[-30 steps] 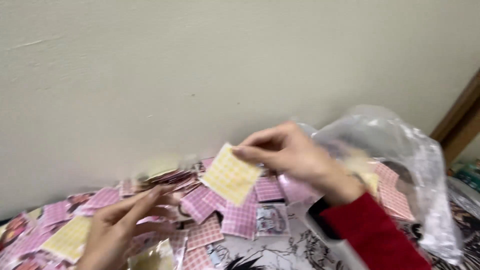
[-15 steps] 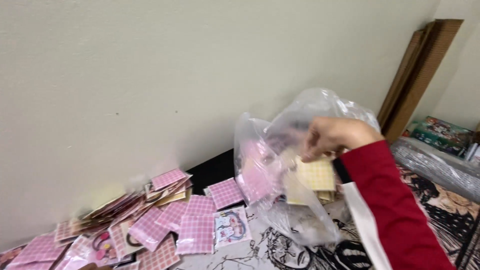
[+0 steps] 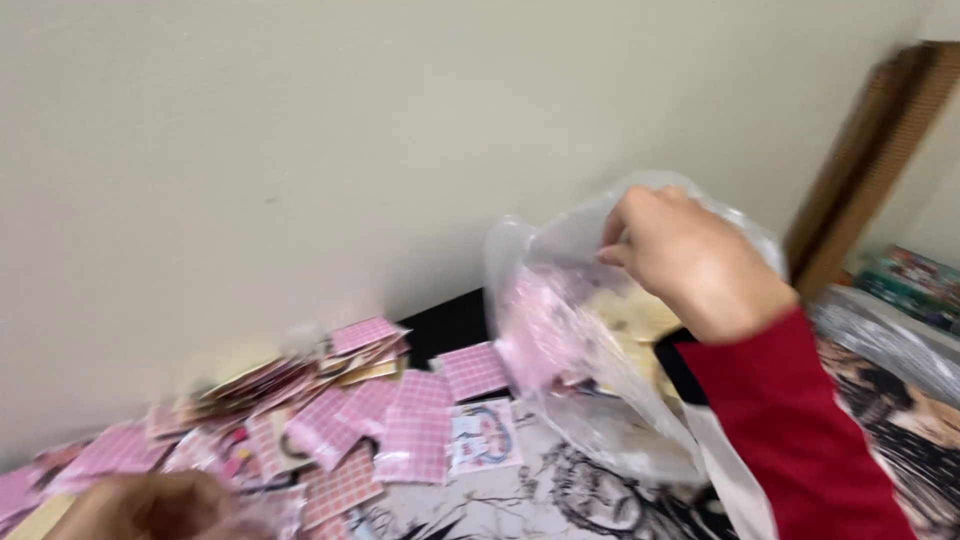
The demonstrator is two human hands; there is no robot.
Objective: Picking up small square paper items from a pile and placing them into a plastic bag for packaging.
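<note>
My right hand [image 3: 690, 260], in a red sleeve, is at the mouth of a clear plastic bag [image 3: 590, 410] that stands on the patterned surface. Its fingers are curled by the bag's rim, and I cannot tell if they grip anything. Inside the bag lie pink checked packets [image 3: 535, 330] and yellow checked packets [image 3: 640, 315]. My left hand [image 3: 150, 505] is a blur at the bottom left edge, over a heap of pink checked packets [image 3: 340, 410]. Its grip is unclear.
The heap of packets spreads along the foot of a pale wall [image 3: 300, 150]. A packet with a cartoon picture [image 3: 483, 436] lies beside the bag. Brown boards [image 3: 870, 160] lean in the right corner, with boxes [image 3: 910, 285] and a black-and-white printed cloth [image 3: 560, 500] below.
A second ago my right hand held a yellow packet over the heap, then carried it into the bag. Now the hand is higher at the rim and the packet lies inside.
</note>
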